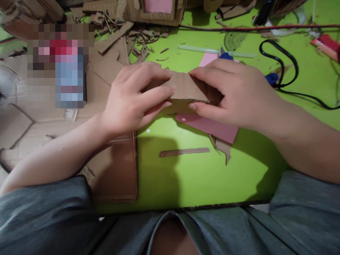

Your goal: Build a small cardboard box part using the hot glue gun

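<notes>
Left hand (132,95): fingers and thumb closed on left end of cardboard piece (187,86).
Right hand (236,92): gripping its right end, thumb at near edge.
Cardboard piece: between both hands, above pink sheet (212,126).
Thin strip (184,152): flat on green counter (154,184), nearer the body.
Large cardboard (117,173): beneath left forearm.

The cardboard piece (187,88) was brown, the paper sheet (211,126) pink, the worktop (212,184) lime green (and the cord (296,66) black).
</notes>
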The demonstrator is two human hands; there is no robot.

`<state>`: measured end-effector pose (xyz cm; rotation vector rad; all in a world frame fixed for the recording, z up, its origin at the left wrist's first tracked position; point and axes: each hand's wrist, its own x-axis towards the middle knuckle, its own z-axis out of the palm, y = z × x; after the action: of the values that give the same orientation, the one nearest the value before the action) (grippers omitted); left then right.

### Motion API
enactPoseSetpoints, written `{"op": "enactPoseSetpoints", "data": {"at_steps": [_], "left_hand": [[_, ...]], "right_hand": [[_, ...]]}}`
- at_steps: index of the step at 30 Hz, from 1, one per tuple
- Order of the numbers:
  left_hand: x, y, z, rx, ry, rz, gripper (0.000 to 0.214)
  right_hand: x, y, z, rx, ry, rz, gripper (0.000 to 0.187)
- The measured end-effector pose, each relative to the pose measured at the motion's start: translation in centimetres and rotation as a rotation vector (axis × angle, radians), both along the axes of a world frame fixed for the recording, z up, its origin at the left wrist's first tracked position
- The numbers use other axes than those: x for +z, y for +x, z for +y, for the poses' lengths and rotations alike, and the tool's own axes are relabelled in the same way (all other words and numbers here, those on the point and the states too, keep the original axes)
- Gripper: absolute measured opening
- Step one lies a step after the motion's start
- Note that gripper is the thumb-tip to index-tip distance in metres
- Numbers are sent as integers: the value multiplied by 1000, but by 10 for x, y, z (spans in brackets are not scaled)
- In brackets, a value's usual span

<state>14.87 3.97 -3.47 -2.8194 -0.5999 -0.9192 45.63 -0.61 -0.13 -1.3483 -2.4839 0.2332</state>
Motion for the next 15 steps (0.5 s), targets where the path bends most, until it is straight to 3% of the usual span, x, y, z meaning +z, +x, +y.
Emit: {"op": "enactPoseSetpoints", "data": {"at_steps": [5,9,13,15], "left_hand": [[1,0,0,14,18,53,33],[2,0,0,26,-69,67,35],[2,-3,2,28,-136,98,42],[3,-5,3,16,-169,112,44]], "right_hand": [[0,-4,-2,-30,-46,-11,72],[-5,-4,-4,-30,-63,16,70],[-18,-1,-4,45,100,79,72],[-23,0,-4,85,190,161,62]]}}
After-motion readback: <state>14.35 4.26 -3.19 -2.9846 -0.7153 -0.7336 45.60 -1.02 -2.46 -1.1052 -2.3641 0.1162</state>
